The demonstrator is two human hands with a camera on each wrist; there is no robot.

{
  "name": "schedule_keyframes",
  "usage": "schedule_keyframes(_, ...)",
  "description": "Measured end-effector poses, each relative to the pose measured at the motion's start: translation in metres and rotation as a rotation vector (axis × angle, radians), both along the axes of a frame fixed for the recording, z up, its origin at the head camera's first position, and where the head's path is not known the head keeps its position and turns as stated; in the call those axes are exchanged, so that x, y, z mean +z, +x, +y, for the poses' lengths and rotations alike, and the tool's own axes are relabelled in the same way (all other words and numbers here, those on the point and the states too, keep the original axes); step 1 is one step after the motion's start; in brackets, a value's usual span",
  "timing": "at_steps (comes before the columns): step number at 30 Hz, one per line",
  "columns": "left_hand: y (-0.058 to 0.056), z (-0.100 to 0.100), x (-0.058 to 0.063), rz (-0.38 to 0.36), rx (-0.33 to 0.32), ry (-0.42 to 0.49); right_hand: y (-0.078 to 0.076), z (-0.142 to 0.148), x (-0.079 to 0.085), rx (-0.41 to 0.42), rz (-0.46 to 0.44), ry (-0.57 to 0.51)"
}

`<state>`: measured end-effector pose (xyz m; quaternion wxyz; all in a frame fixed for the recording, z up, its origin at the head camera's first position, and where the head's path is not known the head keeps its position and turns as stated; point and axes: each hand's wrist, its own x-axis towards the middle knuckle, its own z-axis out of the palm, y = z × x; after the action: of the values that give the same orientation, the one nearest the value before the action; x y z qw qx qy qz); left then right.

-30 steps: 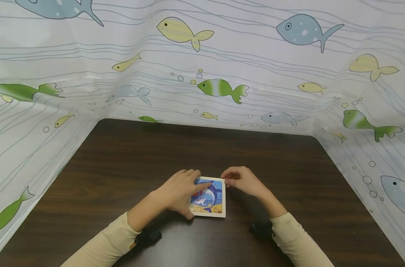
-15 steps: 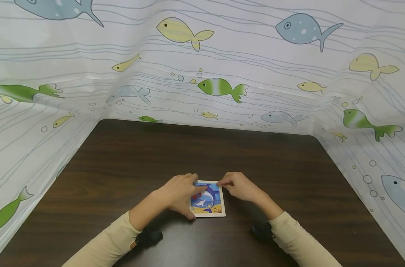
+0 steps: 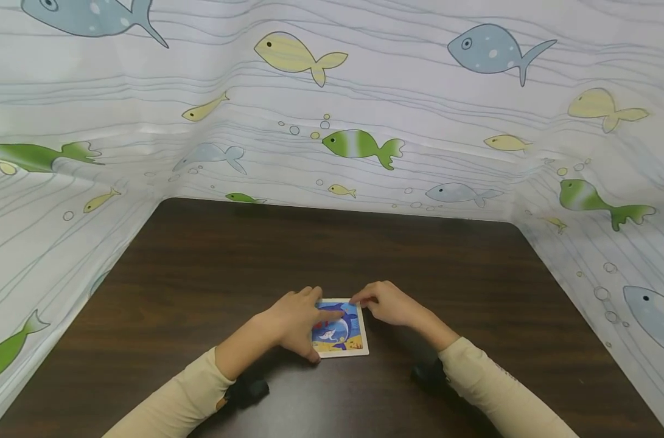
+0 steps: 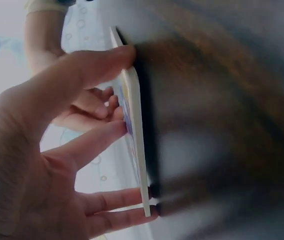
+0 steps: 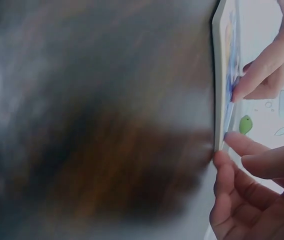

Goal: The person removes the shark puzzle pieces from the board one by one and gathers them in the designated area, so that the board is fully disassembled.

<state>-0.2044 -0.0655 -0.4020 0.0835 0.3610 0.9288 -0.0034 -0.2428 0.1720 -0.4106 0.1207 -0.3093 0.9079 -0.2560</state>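
A small square jigsaw puzzle (image 3: 349, 338) in a pale frame lies on the dark wooden table, showing a blue dolphin-like animal over yellow sand. My left hand (image 3: 290, 321) holds it across its left side, thumb at the near edge and fingers at the far edge. In the left wrist view, the index finger (image 4: 104, 137) of that hand touches the picture. My right hand (image 3: 391, 305) is at the far right corner. Its index fingertip (image 5: 232, 140) presses the puzzle's face, while another finger meets the frame's edge; the thumb stands off it. The left hand covers the picture's left part.
The table (image 3: 332, 255) has a brown wood grain. A white sheet (image 3: 288, 146) printed with fish encloses its back and sides. Dark wrist devices (image 3: 249, 389) sit under both forearms.
My right hand has moved left, from the puzzle's right edge onto its far right corner, with the index finger now on the face. The left hand has stayed nearly in place.
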Motion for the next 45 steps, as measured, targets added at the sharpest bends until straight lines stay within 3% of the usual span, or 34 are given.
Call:
schedule_keyframes(4,0.002,0.003,0.001,-0.014,0.019,-0.046,-0.005,-0.001,-0.002,-0.006,-0.047,-0.017)
schedule_keyframes(10,0.002,0.005,0.001,0.003,-0.001,-0.111,-0.011,-0.001,-0.006,-0.012,-0.118,-0.063)
schedule_keyframes(19,-0.002,0.006,-0.003,-0.005,-0.008,-0.112,-0.021,-0.005,-0.005,-0.01,-0.182,-0.104)
schedule_keyframes(25,-0.002,0.006,-0.002,-0.004,-0.012,-0.114,-0.02,-0.005,-0.006,-0.006,-0.183,-0.069)
schedule_keyframes(30,-0.003,0.006,-0.002,-0.017,-0.007,-0.092,-0.017,0.001,-0.003,-0.052,-0.137,-0.062)
schedule_keyframes(37,-0.001,0.005,0.0,-0.026,0.01,-0.073,-0.013,0.001,0.001,-0.022,-0.077,-0.041)
schedule_keyframes(45,0.0,0.005,0.0,-0.022,-0.001,-0.058,-0.014,0.001,0.0,-0.07,-0.146,-0.092)
